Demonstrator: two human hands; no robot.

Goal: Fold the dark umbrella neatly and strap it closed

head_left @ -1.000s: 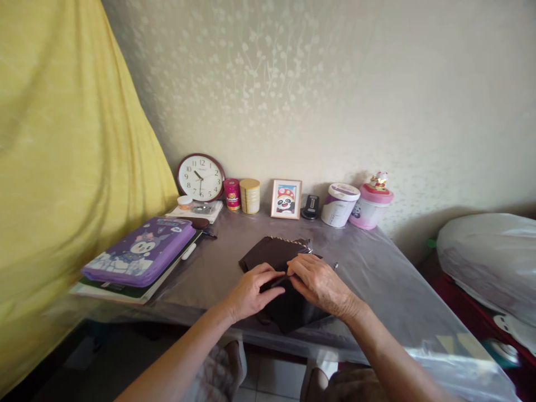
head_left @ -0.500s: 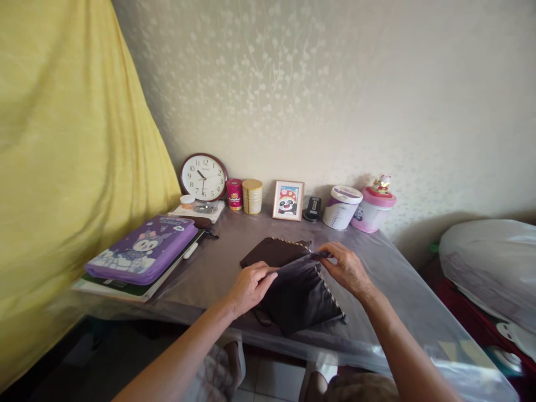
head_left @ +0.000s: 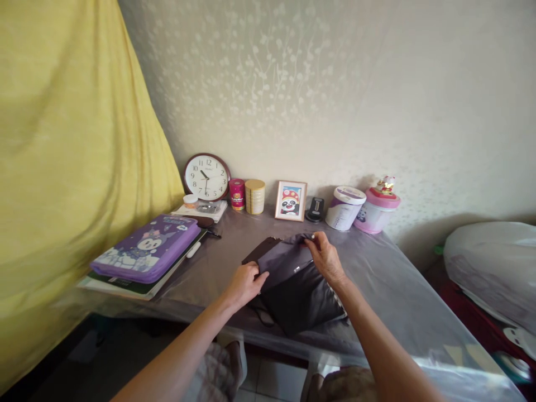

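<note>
A black cloth bag (head_left: 293, 304) with patterned cord along its side rests near the front edge of the table. My left hand (head_left: 247, 283) pinches the near left part of its raised, lighter edge. At the far right end of that same edge, my right hand (head_left: 325, 258) grips the cloth, lifted and spread between both hands. A small white tag shows on the raised flap. Behind it, a dark flat piece (head_left: 260, 251) lies on the table; whether it belongs to the bag I cannot tell. The inside of the bag is hidden.
On the left, a purple zip case (head_left: 146, 251) lies on books. Along the wall stand a clock (head_left: 207, 177), a pink tin (head_left: 237, 195), a yellow-lidded can (head_left: 255, 198), a picture frame (head_left: 291, 201), a black stand (head_left: 316, 209), a white tub (head_left: 344, 209) and a pink-lidded tub (head_left: 374, 215).
My right hand has moved up and slightly left, lifting the cloth edge. The flap is now raised wider, and a white tag shows. My left hand keeps its hold.
</note>
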